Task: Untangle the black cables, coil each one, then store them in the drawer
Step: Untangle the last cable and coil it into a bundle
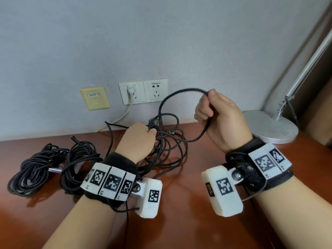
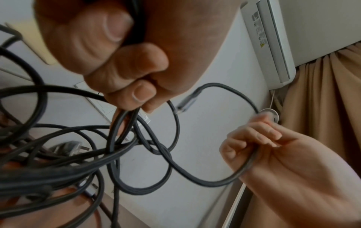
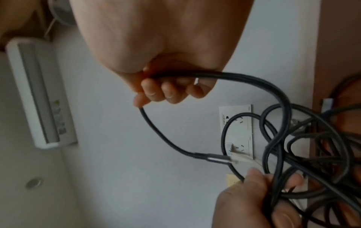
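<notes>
Black cable (image 1: 167,141) is still being untangled: a loose snarl of it is gathered in the left hand (image 1: 137,139), whose fingers are curled round several strands just above the reddish wooden desk (image 1: 188,229). One strand is gripped in the closed right hand (image 1: 221,115) and held up well above the desk, arching back towards the snarl; its metal-tipped connector end (image 3: 218,159) is seen hanging free in the right wrist view. Two bundles (image 1: 52,168) lie at the left of the desk, apparently coiled already. No drawer is in view. Next, the free end would probably have to be fed back through the crossing loops while the snarl is kept slack, so that no knot is pulled tight.
</notes>
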`<act>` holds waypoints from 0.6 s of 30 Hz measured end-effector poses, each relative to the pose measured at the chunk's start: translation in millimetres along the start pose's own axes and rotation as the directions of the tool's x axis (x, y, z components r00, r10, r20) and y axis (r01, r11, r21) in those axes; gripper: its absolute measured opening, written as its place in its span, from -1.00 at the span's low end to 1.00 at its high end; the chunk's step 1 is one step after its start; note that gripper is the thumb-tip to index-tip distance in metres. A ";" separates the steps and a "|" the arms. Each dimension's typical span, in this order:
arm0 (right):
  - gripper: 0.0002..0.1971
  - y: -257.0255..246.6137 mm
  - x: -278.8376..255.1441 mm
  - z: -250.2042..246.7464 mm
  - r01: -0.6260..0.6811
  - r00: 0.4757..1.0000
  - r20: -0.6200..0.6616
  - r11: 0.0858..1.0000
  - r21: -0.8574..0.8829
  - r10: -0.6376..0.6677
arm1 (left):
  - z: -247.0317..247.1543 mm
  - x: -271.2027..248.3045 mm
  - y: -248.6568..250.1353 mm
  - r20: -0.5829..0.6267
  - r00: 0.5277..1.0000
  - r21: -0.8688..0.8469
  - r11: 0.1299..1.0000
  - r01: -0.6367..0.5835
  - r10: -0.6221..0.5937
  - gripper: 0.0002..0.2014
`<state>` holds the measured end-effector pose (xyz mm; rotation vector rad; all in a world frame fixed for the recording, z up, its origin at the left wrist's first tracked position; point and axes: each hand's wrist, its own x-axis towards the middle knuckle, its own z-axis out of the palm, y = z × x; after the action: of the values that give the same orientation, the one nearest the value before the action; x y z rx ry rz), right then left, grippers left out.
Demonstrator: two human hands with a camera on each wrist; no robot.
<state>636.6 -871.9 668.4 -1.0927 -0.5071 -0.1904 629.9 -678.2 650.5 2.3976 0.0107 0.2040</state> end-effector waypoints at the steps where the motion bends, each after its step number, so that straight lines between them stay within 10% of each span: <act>1: -0.72 0.1 1.9 -1.5 -0.010 1.000 -0.024 0.999 0.050 0.011 | 0.0 -0.2 0.0 0.001 1.000 0.009 1.000 0.003 -0.003 -0.63; 6: -0.69 3.9 12.3 -15.1 -0.019 0.906 -0.410 0.977 0.214 0.108 | -2.8 -0.6 0.2 0.003 1.000 0.003 1.000 0.016 -0.016 -0.55; 11: -0.77 18.5 28.6 -46.9 -0.353 0.597 -0.659 0.888 0.296 0.457 | -6.0 -0.9 0.2 0.011 1.000 -0.015 1.000 0.024 -0.024 -0.55; 15: -0.72 30.6 25.8 -53.7 -0.606 0.689 -0.594 0.780 -0.157 0.415 | -5.8 -2.8 1.5 0.030 1.000 0.012 1.000 -0.008 0.007 -0.59; 18: -0.39 31.9 16.2 -41.4 -0.520 0.787 -0.607 0.642 -0.563 0.106 | -5.8 -3.4 2.0 0.051 0.998 0.026 0.999 -0.032 0.030 -0.59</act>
<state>675.5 -892.3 635.7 -1.8037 0.3334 -0.3696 625.5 -676.1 655.5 2.4299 -0.0476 0.1589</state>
